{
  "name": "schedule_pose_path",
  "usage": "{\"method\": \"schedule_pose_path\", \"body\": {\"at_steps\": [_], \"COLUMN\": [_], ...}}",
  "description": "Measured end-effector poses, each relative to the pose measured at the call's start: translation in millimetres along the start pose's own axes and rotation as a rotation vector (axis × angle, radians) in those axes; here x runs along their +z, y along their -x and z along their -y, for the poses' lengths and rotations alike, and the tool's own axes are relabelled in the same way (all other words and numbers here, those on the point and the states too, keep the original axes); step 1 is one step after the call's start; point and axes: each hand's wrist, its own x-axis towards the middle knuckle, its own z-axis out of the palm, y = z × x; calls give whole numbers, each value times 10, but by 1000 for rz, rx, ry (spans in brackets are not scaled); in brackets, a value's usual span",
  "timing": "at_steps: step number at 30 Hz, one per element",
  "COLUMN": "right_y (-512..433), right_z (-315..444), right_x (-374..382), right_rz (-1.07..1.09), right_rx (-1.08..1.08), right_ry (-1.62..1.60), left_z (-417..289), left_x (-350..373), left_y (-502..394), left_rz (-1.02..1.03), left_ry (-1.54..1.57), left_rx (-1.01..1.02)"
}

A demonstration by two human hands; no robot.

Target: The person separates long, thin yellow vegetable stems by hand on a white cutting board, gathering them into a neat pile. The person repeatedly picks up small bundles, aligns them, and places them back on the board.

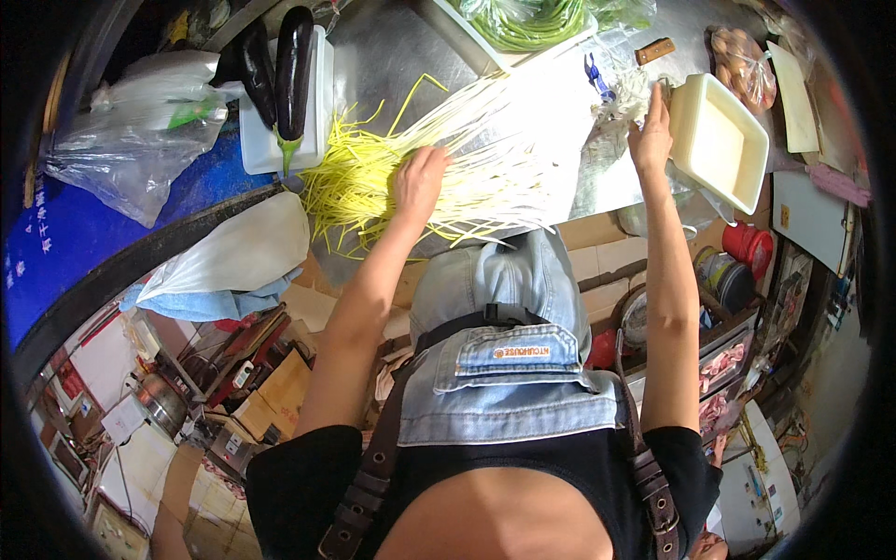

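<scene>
Long yellow chives with pale stalks (350,175) lie spread over a steel table (378,63). My left hand (420,178) rests on them near the middle of the bunch, fingers together and bent down; whether it grips any stalks cannot be told. My right hand (652,136) is at the right, beside a pile of pale trimmings (625,101) and the near edge of a stack of cream plastic trays (728,133). Its fingers point away from me, and what lies under them is hard to see. Glare whitens the stalk ends.
Two eggplants (294,77) lie on a white tray (320,105) at the left, near plastic bags (140,140). Green stalks in a white container (525,21) stand at the back. A blue-handled tool (596,78), a wooden handle (654,51) and bagged brown eggs (742,66) are at right.
</scene>
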Motion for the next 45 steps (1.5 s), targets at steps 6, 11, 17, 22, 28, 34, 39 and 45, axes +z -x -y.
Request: {"method": "schedule_pose_path", "body": {"at_steps": [6,11,17,22,28,34,39,45], "right_y": [297,573,812,933,828,91,-63,225], "right_z": [759,1499,2004,2097,1801,271,-133,539], "right_x": [190,225,236,364,465,29,-220,96], "right_rz": [16,186,87,261,253,-55,-66,-3], "right_rx": [-386,-538,-680,-727,-476,60,-25,-294], "right_ry": [-318,-622,-507,-375,-703,-292,58,-288], "left_z": [-80,-53,-82,-57,123,197,18,-77], "left_x": [-53,-163,-277,-223,-163,-137,-116,116], "left_y": [-382,-352,-242,-201,-87,43,-51,-285], "left_rz": [-78,-109,-67,-37,-5,20,94,188], "left_ry": [-215,0,25,20,-56,-60,22,-224], "left_rx": [-129,-126,-61,24,32,26,-97,-160]}}
